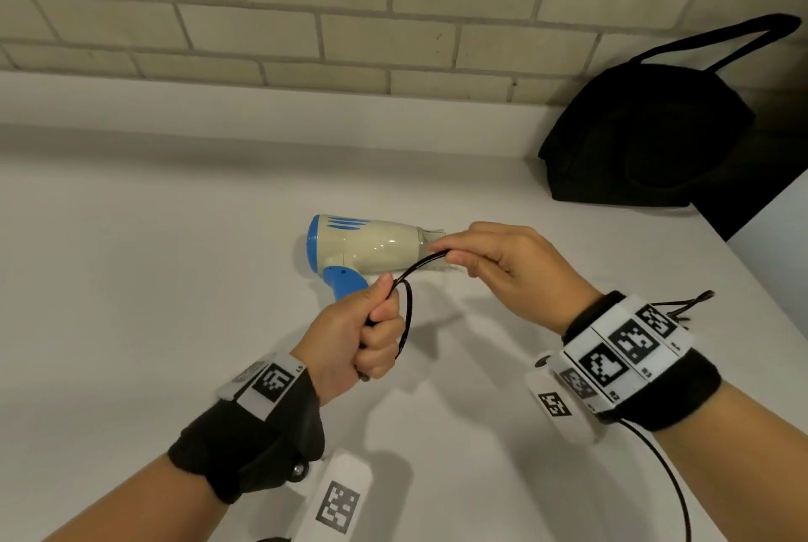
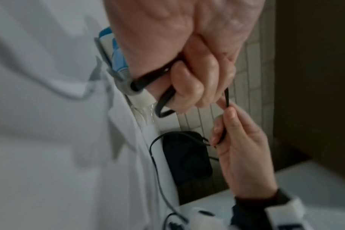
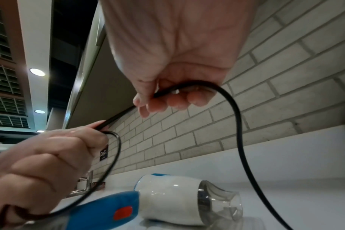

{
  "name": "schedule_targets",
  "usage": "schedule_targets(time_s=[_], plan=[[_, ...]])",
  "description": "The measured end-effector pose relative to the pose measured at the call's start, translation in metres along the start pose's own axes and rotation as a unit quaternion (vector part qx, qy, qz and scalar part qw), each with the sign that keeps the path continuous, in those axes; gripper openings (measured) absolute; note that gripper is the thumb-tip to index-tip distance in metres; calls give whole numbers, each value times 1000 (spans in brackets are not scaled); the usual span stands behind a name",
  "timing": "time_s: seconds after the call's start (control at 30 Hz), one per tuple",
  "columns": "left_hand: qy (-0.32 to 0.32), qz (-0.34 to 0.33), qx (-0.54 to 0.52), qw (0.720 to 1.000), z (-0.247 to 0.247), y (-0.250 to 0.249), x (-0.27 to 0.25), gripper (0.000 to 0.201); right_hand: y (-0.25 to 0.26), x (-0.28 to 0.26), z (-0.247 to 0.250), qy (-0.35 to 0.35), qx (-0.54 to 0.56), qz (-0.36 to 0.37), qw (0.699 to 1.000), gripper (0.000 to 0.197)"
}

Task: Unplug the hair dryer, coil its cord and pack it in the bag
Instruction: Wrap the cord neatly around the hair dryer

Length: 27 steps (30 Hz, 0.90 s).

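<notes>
A cream and blue hair dryer (image 1: 371, 246) (image 3: 173, 197) lies on its side on the white counter (image 1: 153, 301), nozzle to the right. My left hand (image 1: 371, 331) (image 3: 49, 155) grips the dryer's blue handle (image 1: 343, 281) together with loops of the black cord (image 1: 419, 268) (image 3: 236, 118). My right hand (image 1: 489, 257) (image 2: 236, 140) pinches the cord a short way along, above the nozzle. Past the right hand the cord trails down out of view. A black bag (image 1: 647, 135) (image 2: 187, 157) leans against the wall at the right.
A pale brick wall (image 1: 306, 8) backs the counter. The counter's right edge (image 1: 765, 270) drops off just past the bag. A tap (image 3: 87, 182) stands far left in the right wrist view. Thin black wires (image 1: 677, 493) run from my wrist cameras.
</notes>
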State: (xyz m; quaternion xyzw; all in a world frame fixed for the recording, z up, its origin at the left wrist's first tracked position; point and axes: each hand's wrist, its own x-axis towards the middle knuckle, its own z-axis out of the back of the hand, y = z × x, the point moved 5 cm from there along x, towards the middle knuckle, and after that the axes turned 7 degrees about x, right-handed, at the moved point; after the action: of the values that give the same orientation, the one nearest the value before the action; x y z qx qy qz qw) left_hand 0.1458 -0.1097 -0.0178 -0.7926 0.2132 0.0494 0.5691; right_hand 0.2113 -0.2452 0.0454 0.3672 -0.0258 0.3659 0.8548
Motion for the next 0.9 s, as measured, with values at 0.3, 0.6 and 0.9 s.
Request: schedule_targets(time_s=[0.3, 0.6, 0.9], plan=[[-32, -39, -184, 982, 10, -20, -3, 45, -20, 12, -37, 66, -99, -82, 989, 35], [-92, -160, -134, 974, 5, -48, -9, 43, -7, 18, -93, 157, -369, -62, 914, 14], [-164, -350, 407, 827, -4, -37, -3, 47, 37, -9, -98, 208, -154, -22, 966, 18]])
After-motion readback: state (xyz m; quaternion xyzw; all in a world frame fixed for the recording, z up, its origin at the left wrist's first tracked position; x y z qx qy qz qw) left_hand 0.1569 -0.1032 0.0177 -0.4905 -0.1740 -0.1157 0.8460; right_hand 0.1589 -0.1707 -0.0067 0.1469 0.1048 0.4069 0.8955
